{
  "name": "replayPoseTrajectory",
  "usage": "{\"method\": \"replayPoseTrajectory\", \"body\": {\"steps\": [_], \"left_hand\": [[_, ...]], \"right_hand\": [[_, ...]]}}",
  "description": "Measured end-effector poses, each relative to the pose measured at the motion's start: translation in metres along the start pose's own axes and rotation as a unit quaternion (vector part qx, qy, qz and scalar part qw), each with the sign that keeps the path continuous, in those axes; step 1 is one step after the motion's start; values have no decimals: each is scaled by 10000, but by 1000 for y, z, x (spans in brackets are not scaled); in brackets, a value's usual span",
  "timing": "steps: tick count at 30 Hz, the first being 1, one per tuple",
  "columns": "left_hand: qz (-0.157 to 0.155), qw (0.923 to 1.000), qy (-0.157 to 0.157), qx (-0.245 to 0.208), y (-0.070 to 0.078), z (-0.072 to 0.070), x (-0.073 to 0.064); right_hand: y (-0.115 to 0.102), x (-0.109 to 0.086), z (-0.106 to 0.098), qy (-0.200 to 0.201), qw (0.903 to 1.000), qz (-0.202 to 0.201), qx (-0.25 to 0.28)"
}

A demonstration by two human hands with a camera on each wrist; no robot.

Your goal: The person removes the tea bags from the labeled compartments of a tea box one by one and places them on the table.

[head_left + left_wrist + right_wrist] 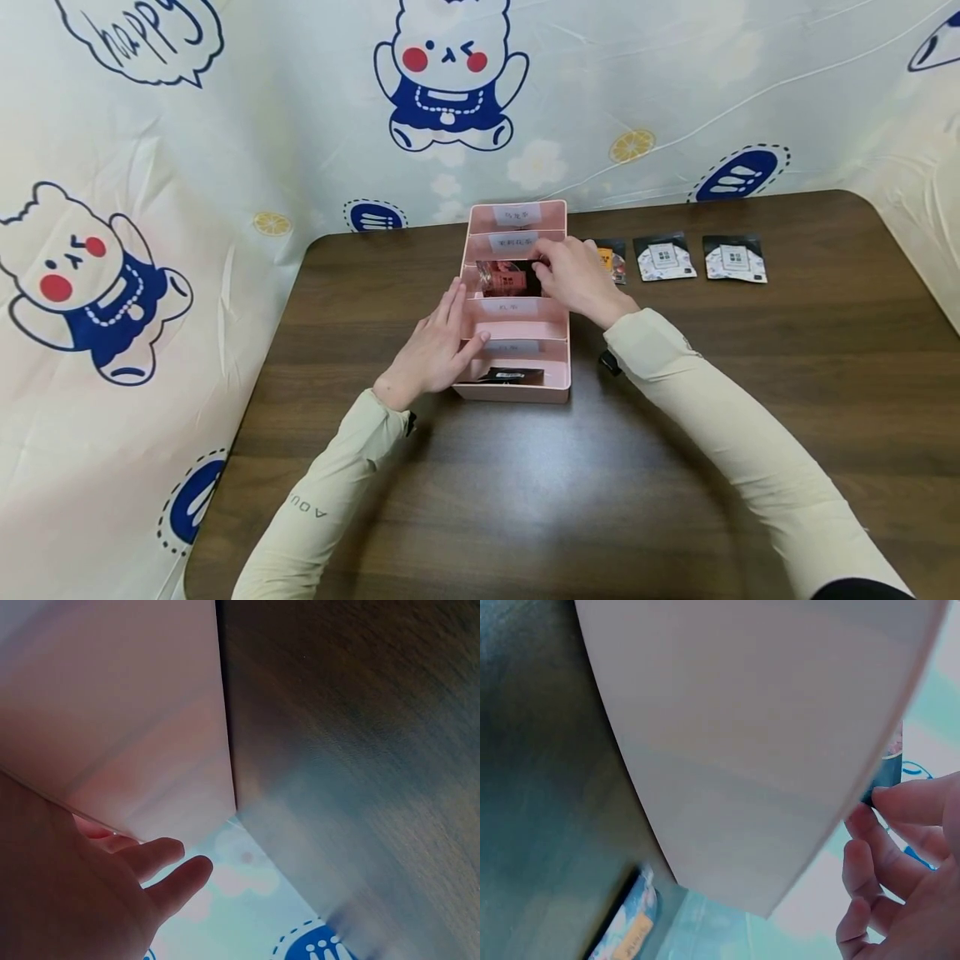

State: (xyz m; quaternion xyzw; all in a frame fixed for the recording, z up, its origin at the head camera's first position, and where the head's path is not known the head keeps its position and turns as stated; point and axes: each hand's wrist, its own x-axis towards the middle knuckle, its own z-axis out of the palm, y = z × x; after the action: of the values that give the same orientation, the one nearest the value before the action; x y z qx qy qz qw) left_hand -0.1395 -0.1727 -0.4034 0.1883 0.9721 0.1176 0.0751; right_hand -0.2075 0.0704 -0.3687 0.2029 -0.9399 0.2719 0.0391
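A long pink box (514, 395) with several compartments and white labels stands on the table. My right hand (579, 280) pinches a dark, reddish-printed sachet (508, 280) by its right end, at the middle compartment. In the right wrist view, thumb and fingertips hold a dark corner of the sachet (886, 775) just above the box's rim. My left hand (433, 348) rests against the box's left side, with fingers extended along the rim and the thumb reaching over it. Another black sachet (516, 376) lies in the front compartment.
Right of the box, an orange-and-black sachet (617, 260) is partly hidden by my right hand. Two black-and-white sachets (664, 258) lie farther right in a row with it. The brown wooden table (637, 500) meets a printed cloth (322, 108) at the back and left.
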Motion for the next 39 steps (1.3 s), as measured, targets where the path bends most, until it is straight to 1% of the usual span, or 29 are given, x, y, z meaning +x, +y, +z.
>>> {"method": "replayPoseTrajectory", "body": {"steps": [7, 15, 25, 33, 39], "left_hand": [[44, 9999, 99, 54, 0, 1, 1], [92, 9998, 137, 56, -1, 3, 2], [95, 9999, 105, 9, -2, 2, 2], [102, 9999, 133, -9, -1, 2, 1], [95, 9999, 88, -79, -1, 2, 1]], "right_hand": [[2, -3, -14, 228, 9996, -24, 154], [5, -6, -29, 607, 9973, -101, 391], [11, -14, -46, 854, 9938, 74, 706], [27, -24, -56, 1025, 9915, 278, 759], [40, -34, -65, 1031, 9908, 514, 707]]}}
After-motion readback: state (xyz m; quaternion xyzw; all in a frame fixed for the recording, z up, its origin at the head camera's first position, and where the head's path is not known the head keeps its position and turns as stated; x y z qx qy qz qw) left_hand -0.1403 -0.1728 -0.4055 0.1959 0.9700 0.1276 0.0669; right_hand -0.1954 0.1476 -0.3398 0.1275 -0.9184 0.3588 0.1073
